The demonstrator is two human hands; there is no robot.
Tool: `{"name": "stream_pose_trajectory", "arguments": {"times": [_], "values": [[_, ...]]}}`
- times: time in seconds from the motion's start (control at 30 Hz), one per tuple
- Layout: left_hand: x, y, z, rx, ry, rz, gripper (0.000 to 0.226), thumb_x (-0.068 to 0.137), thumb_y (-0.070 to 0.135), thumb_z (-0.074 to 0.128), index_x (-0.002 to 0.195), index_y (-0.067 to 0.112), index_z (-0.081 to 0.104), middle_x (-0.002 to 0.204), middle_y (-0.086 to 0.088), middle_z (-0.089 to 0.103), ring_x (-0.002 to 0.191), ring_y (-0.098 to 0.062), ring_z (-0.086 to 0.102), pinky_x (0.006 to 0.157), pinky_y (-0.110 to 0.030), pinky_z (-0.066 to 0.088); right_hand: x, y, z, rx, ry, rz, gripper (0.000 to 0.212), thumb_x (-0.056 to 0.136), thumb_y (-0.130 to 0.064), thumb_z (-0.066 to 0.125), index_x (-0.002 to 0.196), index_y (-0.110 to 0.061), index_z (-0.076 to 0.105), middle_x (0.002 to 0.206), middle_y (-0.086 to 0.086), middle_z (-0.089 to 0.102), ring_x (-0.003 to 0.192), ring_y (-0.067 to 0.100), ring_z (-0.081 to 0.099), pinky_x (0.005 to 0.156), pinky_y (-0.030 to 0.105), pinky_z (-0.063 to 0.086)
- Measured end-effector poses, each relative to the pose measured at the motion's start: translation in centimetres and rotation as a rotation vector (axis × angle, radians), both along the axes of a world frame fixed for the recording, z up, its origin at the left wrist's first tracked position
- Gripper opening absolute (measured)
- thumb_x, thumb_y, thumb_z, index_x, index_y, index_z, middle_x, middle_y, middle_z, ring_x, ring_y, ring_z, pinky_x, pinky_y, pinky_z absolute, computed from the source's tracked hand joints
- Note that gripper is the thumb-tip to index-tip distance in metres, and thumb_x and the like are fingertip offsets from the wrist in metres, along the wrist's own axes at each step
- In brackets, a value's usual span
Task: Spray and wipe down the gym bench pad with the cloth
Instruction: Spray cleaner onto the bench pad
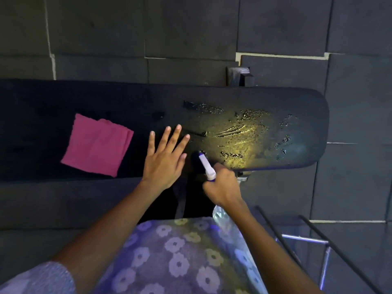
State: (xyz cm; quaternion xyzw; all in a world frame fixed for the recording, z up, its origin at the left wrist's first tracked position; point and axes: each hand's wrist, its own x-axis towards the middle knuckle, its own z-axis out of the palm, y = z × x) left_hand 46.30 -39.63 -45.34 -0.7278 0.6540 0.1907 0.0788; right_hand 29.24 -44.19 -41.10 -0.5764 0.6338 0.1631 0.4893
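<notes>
The black gym bench pad [297, 107] runs left to right across the view, its rounded end at the right. Wet, shiny patches and droplets cover its right part under a yellowish light. A folded pink cloth [97, 145] lies flat on the pad at the left. My left hand [165, 158] rests over the pad's near edge just right of the cloth, fingers spread, holding nothing. My right hand [222, 187] grips a spray bottle [206, 165] with a white and blue nozzle aimed at the pad; its clear body shows below my wrist.
Dark rubber floor tiles [191, 28] surround the bench. A bench frame part [239, 76] sticks out behind the pad. Metal bars of a rack [307, 240] stand at the lower right. My patterned purple clothing [180, 257] fills the bottom.
</notes>
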Motion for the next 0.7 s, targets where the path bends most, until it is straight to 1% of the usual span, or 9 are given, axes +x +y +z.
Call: {"name": "stream_pose_trajectory", "arguments": {"times": [0.1,0.17,0.23,0.37,0.4,0.47,0.53,0.6,0.7], "values": [[2.8,0.4,0.1,-0.002,-0.015,0.017,0.051,0.096,0.035,0.035,0.145,0.023,0.039,0.157,-0.001,0.028,0.143,-0.024,0.030,0.116,-0.060,0.006,2.3,0.0,0.0,-0.031,-0.033,0.093,0.017,0.069,-0.008,0.058,0.082,-0.009,0.047,0.084,0.018,0.065,0.080,0.040,0.059,0.061,0.035,0.040],[4.4,1.0,0.3,-0.018,0.006,0.011,0.049,0.095,0.035,0.035,0.141,0.020,0.047,0.155,-0.002,0.034,0.140,-0.023,0.035,0.116,-0.059,0.008,3.7,-0.2,0.5,-0.067,-0.104,0.062,0.019,0.066,-0.007,0.059,0.084,-0.007,0.054,0.080,0.016,0.066,0.074,0.039,0.059,0.059,0.039,0.047],[6.0,1.6,0.6,-0.061,0.045,0.036,0.047,0.095,0.035,0.035,0.135,0.018,0.053,0.152,-0.002,0.040,0.139,-0.022,0.038,0.116,-0.058,0.011,5.1,-0.6,1.7,-0.088,-0.213,0.028,0.028,0.064,-0.002,0.063,0.091,-0.009,0.059,0.080,0.012,0.068,0.073,0.037,0.060,0.061,0.040,0.050],[9.4,3.2,1.4,-0.144,0.101,0.142,0.046,0.096,0.033,0.035,0.134,0.017,0.055,0.150,-0.004,0.043,0.138,-0.023,0.039,0.116,-0.056,0.014,8.4,-1.5,4.7,-0.242,-0.461,0.042,0.052,0.057,-0.005,0.060,0.107,-0.021,0.063,0.092,0.001,0.069,0.076,0.022,0.062,0.068,0.034,0.051],[10.3,3.5,1.4,-0.162,0.109,0.175,0.046,0.096,0.033,0.035,0.133,0.016,0.055,0.149,-0.004,0.043,0.138,-0.023,0.039,0.117,-0.056,0.014,9.3,-1.8,5.4,-0.274,-0.514,0.031,0.056,0.058,-0.002,0.060,0.110,-0.023,0.063,0.092,-0.002,0.069,0.071,0.016,0.061,0.065,0.031,0.050],[11.9,4.2,1.5,-0.193,0.118,0.232,0.046,0.096,0.032,0.035,0.134,0.016,0.055,0.149,-0.004,0.044,0.139,-0.023,0.038,0.117,-0.055,0.014,11.4,-2.4,6.5,-0.326,-0.599,0.016,0.060,0.064,0.010,0.061,0.116,-0.019,0.063,0.086,-0.009,0.067,0.061,0.005,0.056,0.064,0.023,0.047],[13.4,4.9,1.3,-0.222,0.122,0.277,0.046,0.096,0.032,0.036,0.134,0.016,0.054,0.149,-0.005,0.043,0.139,-0.023,0.037,0.117,-0.053,0.012,13.8,-3.3,7.0,-0.378,-0.656,0.020,0.066,0.066,0.020,0.061,0.122,-0.014,0.060,0.086,-0.013,0.066,0.065,0.005,0.059,0.069,0.020,0.049],[14.8,5.5,1.0,-0.247,0.124,0.323,0.046,0.095,0.031,0.037,0.134,0.014,0.055,0.149,-0.006,0.044,0.138,-0.024,0.038,0.117,-0.051,0.011,16.6,-4.1,7.2,-0.422,-0.698,0.008,0.068,0.067,0.022,0.061,0.126,-0.012,0.058,0.093,-0.008,0.069,0.072,0.012,0.064,0.074,0.023,0.052],[16.8,6.5,0.4,-0.256,0.129,0.368,0.047,0.095,0.031,0.036,0.135,0.013,0.054,0.148,-0.007,0.044,0.139,-0.025,0.037,0.117,-0.052,0.015,21.1,-4.9,6.3,-0.463,-0.783,-0.002,0.067,0.066,0.020,0.058,0.129,-0.003,0.054,0.120,0.009,0.066,0.082,0.014,0.067,0.077,0.026,0.053]]}}
